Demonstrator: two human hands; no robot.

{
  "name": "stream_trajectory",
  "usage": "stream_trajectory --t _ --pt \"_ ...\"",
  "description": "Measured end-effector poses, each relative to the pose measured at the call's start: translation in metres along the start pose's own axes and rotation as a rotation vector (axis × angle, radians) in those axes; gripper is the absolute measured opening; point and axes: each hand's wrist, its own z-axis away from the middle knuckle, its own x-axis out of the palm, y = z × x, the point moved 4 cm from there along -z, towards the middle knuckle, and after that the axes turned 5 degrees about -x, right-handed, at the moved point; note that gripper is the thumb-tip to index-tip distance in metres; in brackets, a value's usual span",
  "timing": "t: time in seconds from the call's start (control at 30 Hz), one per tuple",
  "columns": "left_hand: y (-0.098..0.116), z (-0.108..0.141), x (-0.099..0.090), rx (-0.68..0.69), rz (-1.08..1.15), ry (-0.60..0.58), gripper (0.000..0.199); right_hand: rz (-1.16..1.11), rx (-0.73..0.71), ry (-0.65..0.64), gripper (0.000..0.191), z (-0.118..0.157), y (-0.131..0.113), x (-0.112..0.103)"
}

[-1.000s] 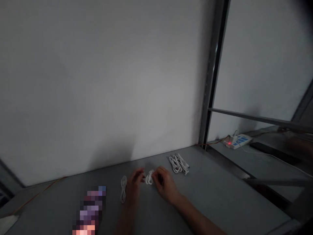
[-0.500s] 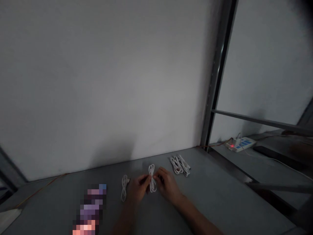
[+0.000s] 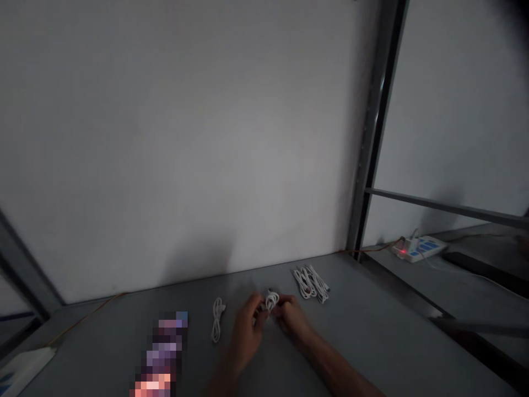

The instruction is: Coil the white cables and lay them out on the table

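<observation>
Head camera puts both bare hands low and centred for me, over a grey table. I read the left hand and the right hand as together, their fingers closed from either side on a small looped white cable, which is clamped between them just above the knuckles. Just left of the left hand, a second coiled white cable lies on the tabletop. Up and to the right of the right hand, near the table's back edge, I see a bundle of white cables. At lower left, a pixelated object is too blocked out for me to identify. Toward the right of the frame, past a metal upright, a white power strip with a red light sits on a lower surface, an orange wire running from it.
</observation>
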Motion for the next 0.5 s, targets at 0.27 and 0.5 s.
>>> stream_trajectory --t 0.27,0.5 --pt "0.005 0.000 -0.002 0.189 -0.139 -0.008 0.027 -0.249 0.243 -0.196 0.005 0.000 0.010 0.002" --pt "-0.003 -0.004 -0.015 -0.003 -0.034 0.241 0.029 0.163 -0.251 0.025 0.023 -0.001 -0.013 -0.002"
